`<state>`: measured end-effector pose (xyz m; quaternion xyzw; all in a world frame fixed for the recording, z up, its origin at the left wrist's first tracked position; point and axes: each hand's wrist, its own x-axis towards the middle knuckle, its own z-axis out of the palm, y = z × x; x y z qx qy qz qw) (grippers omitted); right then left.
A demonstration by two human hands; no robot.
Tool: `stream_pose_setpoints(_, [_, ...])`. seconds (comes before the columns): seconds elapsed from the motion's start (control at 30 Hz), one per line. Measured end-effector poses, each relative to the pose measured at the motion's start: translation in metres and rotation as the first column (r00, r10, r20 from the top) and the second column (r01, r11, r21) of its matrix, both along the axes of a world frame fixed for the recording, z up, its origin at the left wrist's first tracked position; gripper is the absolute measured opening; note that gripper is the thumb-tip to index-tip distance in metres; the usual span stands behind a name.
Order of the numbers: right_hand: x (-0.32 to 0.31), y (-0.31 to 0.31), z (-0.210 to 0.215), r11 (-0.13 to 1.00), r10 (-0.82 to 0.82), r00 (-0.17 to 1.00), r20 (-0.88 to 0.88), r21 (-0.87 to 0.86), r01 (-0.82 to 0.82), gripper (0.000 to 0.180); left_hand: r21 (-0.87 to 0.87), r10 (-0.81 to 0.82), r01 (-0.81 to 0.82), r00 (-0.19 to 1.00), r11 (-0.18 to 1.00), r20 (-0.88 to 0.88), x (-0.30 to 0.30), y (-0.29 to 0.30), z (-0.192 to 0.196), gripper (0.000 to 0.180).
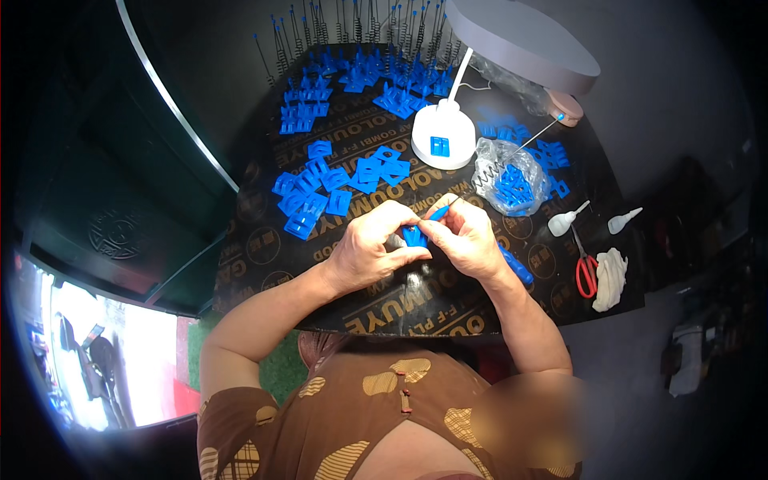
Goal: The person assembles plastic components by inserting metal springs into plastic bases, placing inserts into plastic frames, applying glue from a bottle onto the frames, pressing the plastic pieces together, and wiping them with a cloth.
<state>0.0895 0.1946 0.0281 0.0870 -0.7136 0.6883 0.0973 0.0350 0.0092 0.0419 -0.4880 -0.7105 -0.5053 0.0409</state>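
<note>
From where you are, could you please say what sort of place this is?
Perhaps a small workshop: matching blue plastic pieces lie grouped on the table, with red-handled scissors and a white desk lamp.

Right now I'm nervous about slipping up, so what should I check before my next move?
1. Left hand gripping the blue part: ok, thumb and fingers close on it.
2. Right hand pinching a blue piece: ok.
3. Fit between part and piece: cannot tell, fingers hide it.
4. Scissors away from both hands: ok, lying off to the right.
5. Lamp switched on: cannot tell, its underside is hidden.
</note>
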Motion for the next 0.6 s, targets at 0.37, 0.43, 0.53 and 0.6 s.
stream_pose_setpoints(0.37, [-0.001,0.000,0.002,0.996,-0.024,1.000,0.015,0.084,0.023,0.012,-0.032,0.009,-0.007,0.999,0.999,0.039,-0.002,0.002,-0.006,0.037])
stream_pose_setpoints(0.43, [-0.003,0.003,-0.001,0.967,-0.053,0.998,-0.026,0.249,0.058,0.015,-0.063,-0.009,0.012,0.999,0.998,0.039,-0.005,0.003,-0.006,0.034])
stream_pose_setpoints(0.53, [0.001,0.002,0.008,0.881,-0.087,0.995,-0.046,0.463,0.098,0.016,0.025,0.011,-0.011,1.000,1.000,0.003,-0.008,0.005,-0.005,0.032])
stream_pose_setpoints(0.6, [0.001,0.002,0.007,0.849,-0.071,0.991,-0.117,0.514,0.122,0.015,0.037,0.047,-0.046,0.999,0.998,-0.009,-0.008,0.004,-0.004,0.031])
